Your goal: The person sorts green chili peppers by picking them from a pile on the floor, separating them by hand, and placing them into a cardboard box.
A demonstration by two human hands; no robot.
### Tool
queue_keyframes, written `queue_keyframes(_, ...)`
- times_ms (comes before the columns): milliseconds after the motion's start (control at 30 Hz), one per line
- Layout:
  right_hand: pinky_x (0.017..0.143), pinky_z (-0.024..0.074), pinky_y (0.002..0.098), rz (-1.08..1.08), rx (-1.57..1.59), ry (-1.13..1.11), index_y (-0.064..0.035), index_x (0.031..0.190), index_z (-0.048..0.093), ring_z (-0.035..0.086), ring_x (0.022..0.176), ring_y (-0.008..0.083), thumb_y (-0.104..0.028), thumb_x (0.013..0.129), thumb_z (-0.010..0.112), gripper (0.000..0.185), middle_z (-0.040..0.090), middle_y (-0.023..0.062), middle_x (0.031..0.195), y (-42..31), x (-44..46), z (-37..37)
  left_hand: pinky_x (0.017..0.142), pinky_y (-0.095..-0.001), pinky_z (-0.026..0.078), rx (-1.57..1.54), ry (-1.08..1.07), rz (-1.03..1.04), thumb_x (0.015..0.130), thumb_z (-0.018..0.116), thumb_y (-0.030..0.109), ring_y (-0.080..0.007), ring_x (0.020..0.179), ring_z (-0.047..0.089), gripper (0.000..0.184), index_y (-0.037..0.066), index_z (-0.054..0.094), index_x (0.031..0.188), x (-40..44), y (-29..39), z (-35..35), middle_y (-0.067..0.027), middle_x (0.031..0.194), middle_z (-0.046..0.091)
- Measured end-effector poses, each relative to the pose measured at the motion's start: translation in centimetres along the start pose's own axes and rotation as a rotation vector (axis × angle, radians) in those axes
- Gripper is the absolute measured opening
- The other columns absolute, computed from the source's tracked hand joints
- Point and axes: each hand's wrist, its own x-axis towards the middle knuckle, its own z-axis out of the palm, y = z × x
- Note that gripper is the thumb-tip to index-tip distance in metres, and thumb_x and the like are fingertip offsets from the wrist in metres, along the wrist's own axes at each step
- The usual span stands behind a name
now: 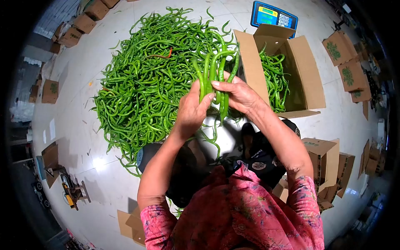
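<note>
Several long green chili peppers (213, 71) are bunched between my two hands, in front of my body. My left hand (192, 106) is closed round the left side of the bunch, its thumb across the lower ends. On the right side, my right hand (238, 93) grips the peppers with its thumb pressed over them. A large pile of green chili peppers (146, 83) lies on the floor to the left and beyond my hands. Just right of my hands stands an open cardboard box (307, 71) with green chili peppers (275, 77) lying along its left side.
A blue digital scale display (274, 16) stands behind the box. More cardboard boxes (327, 156) sit at my right side, and printed cartons (350, 75) line the far right. Boxes (84, 23) stand at the upper left. One red pepper (162, 56) lies on the pile.
</note>
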Motion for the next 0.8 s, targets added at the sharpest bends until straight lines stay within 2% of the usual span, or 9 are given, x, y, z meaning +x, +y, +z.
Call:
queue_keyframes(133, 0.098, 0.0465, 0.0341, 0.037, 0.032, -0.081, -0.0016, 0.128, 0.051, 0.059, 0.105, 0.0183, -0.009, 0.091, 0.061, 0.039, 0.06, 0.0086, 0.114, -0.5, -0.2, -0.1, 0.077, -0.0333, 0.051, -0.194, 0.107, -0.012, 0.094, 0.057, 0.014, -0.0212, 0.09, 0.065, 0.034, 0.002, 0.051, 0.125, 0.2, 0.6, 0.3, -0.0111, 0.103, 0.067)
queue_keyframes(200, 0.095, 0.0479, 0.0323, 0.005, 0.037, -0.038, -0.0014, 0.124, 0.053, 0.059, 0.103, 0.0177, -0.009, 0.093, 0.058, 0.033, 0.061, 0.0081, 0.114, -0.2, 0.0, 0.4, 0.08, -0.0314, 0.051, -0.255, 0.16, -0.045, 0.091, 0.062, 0.011, -0.0185, 0.092, 0.063, 0.036, 0.003, 0.052, 0.124, 0.3, 1.4, 0.3, -0.0072, 0.109, 0.065)
queue_keyframes(300, 0.097, 0.0459, 0.0316, -0.017, 0.172, -0.044, -0.0008, 0.126, 0.052, 0.058, 0.106, 0.0179, -0.014, 0.096, 0.055, 0.033, 0.059, 0.0083, 0.117, 0.5, -0.1, 1.4, 0.081, -0.0313, 0.05, -0.116, 0.216, 0.1, 0.086, 0.068, 0.009, -0.0186, 0.093, 0.063, 0.044, 0.002, 0.051, 0.125, 0.8, 0.3, 1.4, -0.0087, 0.109, 0.065)
queue_keyframes(333, 0.098, 0.0457, 0.0321, -0.008, 0.203, -0.06, -0.001, 0.127, 0.05, 0.058, 0.108, 0.0179, -0.013, 0.096, 0.054, 0.033, 0.059, 0.0085, 0.118, 0.9, 0.1, 1.0, 0.087, -0.0281, 0.046, -0.084, 0.182, 0.005, 0.083, 0.07, 0.005, -0.0141, 0.096, 0.057, 0.048, 0.002, 0.049, 0.126, 0.7, 0.9, 1.3, -0.0059, 0.109, 0.059)
queue_keyframes(567, 0.098, 0.0455, 0.0325, 0.031, 0.258, -0.062, -0.0015, 0.129, 0.049, 0.058, 0.108, 0.0176, -0.013, 0.098, 0.05, 0.033, 0.059, 0.0085, 0.12, 0.4, -0.8, 1.4, 0.085, -0.0272, 0.047, -0.037, 0.182, -0.018, 0.081, 0.07, 0.005, -0.0124, 0.093, 0.056, 0.051, 0.0, 0.048, 0.127, 0.8, 0.9, 1.7, -0.0044, 0.107, 0.059)
queue_keyframes(600, 0.099, 0.0454, 0.0326, 0.029, 0.241, -0.054, -0.0011, 0.128, 0.05, 0.058, 0.108, 0.0176, -0.015, 0.098, 0.049, 0.033, 0.059, 0.0081, 0.119, 0.4, -0.9, 1.5, 0.078, -0.0237, 0.048, -0.2, 0.164, -0.03, 0.081, 0.071, 0.005, -0.0091, 0.087, 0.057, 0.048, 0.001, 0.051, 0.125, 1.1, 0.6, 1.8, -0.0021, 0.102, 0.06)
queue_keyframes(700, 0.096, 0.047, 0.0319, -0.003, 0.116, -0.077, -0.0013, 0.126, 0.053, 0.059, 0.107, 0.0165, -0.017, 0.098, 0.052, 0.032, 0.061, 0.0074, 0.117, 0.0, -0.9, 1.0, 0.069, -0.0195, 0.046, -0.63, 0.071, -0.249, 0.08, 0.071, 0.005, -0.0061, 0.079, 0.056, 0.044, 0.003, 0.054, 0.121, 1.2, 0.9, 0.3, 0.001, 0.094, 0.061)
queue_keyframes(733, 0.095, 0.0475, 0.0317, -0.012, 0.075, -0.085, -0.0014, 0.125, 0.054, 0.059, 0.107, 0.0161, -0.018, 0.097, 0.052, 0.032, 0.061, 0.0071, 0.117, -0.1, -1.0, 0.8, 0.06, -0.0182, 0.042, -0.67, 0.105, -0.248, 0.08, 0.072, 0.006, -0.0045, 0.07, 0.054, 0.038, 0.004, 0.056, 0.115, 1.2, 1.3, 0.2, 0.0026, 0.088, 0.061)
queue_keyframes(800, 0.093, 0.0484, 0.0314, 0.078, -0.1, 0.04, -0.002, 0.125, 0.055, 0.059, 0.104, 0.0145, -0.021, 0.097, 0.055, 0.034, 0.061, 0.0062, 0.116, -0.7, -1.6, 0.3, 0.067, -0.0212, 0.047, -0.678, 0.062, -0.277, 0.08, 0.071, 0.005, -0.0079, 0.074, 0.058, 0.039, 0.002, 0.055, 0.115, 1.1, 0.3, -0.8, -0.001, 0.092, 0.061)
